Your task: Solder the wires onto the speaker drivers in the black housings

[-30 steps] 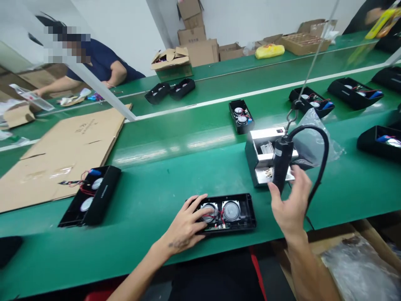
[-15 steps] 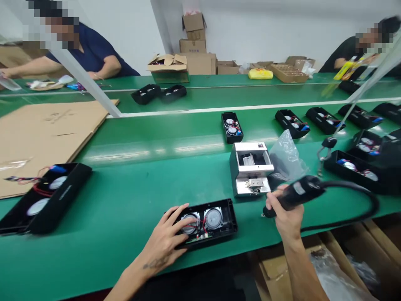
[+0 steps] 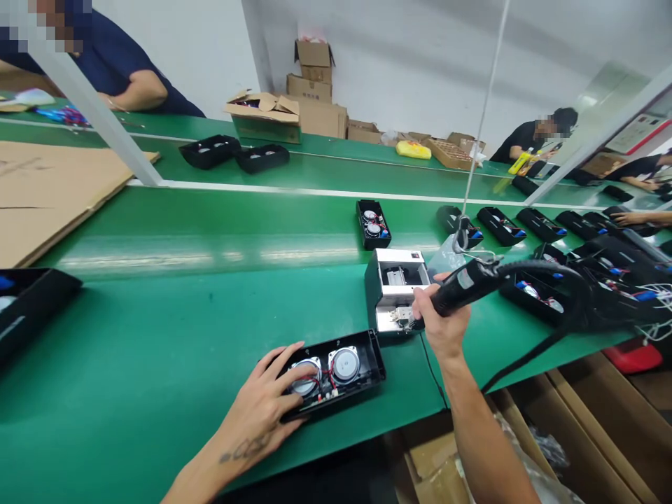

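My left hand (image 3: 273, 392) grips the left end of a black speaker housing (image 3: 374, 371), its fingers reaching over the rim. Two round speakers (image 3: 345, 365) with red wires sit inside; the fingers partly cover the left one. My right hand (image 3: 446, 325) is wrapped around a black electric screwdriver (image 3: 467, 285), held slanted with its tip end low and left. That tip is at the front of a silver and black screw feeder (image 3: 382, 308), near its small metal block; my hand hides whether they touch.
Another speaker housing (image 3: 374, 224) lies behind the feeder, and several more (image 3: 501, 225) line the right side. A cord (image 3: 488, 105) hangs above the screwdriver. Flat cardboard (image 3: 63, 189) lies at left. Co-workers (image 3: 131, 70) sit across the bench. Open cartons (image 3: 588, 420) stand below the front edge.
My right hand has brought the screwdriver up and left to the screw feeder's front. My left hand stays on the housing. The view has turned to the right.
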Motion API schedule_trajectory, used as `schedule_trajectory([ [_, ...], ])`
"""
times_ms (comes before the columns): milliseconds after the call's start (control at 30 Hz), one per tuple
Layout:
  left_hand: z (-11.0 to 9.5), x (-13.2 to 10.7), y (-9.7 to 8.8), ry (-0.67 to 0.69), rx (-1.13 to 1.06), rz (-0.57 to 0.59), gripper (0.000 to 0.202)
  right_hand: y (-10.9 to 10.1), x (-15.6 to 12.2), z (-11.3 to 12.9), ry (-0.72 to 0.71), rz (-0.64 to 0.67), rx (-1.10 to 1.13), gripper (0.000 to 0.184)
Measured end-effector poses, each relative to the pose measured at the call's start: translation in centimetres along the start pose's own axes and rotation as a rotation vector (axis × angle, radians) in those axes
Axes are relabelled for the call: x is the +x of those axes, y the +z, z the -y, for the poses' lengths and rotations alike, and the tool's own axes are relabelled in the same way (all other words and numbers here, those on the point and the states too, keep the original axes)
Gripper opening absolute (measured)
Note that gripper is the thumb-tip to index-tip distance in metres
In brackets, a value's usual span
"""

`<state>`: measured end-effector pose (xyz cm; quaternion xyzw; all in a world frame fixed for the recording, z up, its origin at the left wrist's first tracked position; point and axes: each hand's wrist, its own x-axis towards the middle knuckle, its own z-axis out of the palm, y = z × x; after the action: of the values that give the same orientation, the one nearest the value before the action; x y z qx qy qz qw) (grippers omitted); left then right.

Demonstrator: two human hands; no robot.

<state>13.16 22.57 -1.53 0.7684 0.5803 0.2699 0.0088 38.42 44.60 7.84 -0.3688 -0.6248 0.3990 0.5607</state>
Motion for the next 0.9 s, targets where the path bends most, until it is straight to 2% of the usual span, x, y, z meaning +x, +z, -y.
schedule_trajectory([
  [100, 0.1, 0.1, -0.1, 0.011, -0.007, -0.012, 0.024, -0.6, -1.0, 0.1, 0.094, 0.089, -0.049, 0.039],
  [167, 0.1, 0.2, -0.3, 0.018, -0.010, -0.002, 0.025, -1.3, -2.2, 0.7, 0.119, 0.145, -0.005, 0.040],
  [267, -0.4, 0.1, -0.6, 0.028, -0.005, 0.043, 0.030, -2.4, -4.4, 2.4, 0.039, 0.144, 0.253, 0.037],
  [367, -1.2, -0.4, -0.7, 0.020, 0.032, 0.067, 0.031, -2.8, -6.4, 4.6, -0.045, 0.094, 0.474, 0.024],
  [533, -2.2, -1.2, -0.5, -0.001, 0.043, 0.074, 0.031, -0.6, -8.8, 6.5, -0.050, 0.213, 0.529, 0.018],
  [700, -2.3, -1.2, -0.4, -0.017, 0.017, 0.086, 0.030, 1.6, -9.6, 6.1, -0.011, 0.281, 0.499, 0.014],
  [900, -2.4, -1.0, -0.5, -0.033, 0.001, 0.103, 0.026, 2.2, -9.8, 5.7, 0.012, 0.307, 0.485, 0.015],
])
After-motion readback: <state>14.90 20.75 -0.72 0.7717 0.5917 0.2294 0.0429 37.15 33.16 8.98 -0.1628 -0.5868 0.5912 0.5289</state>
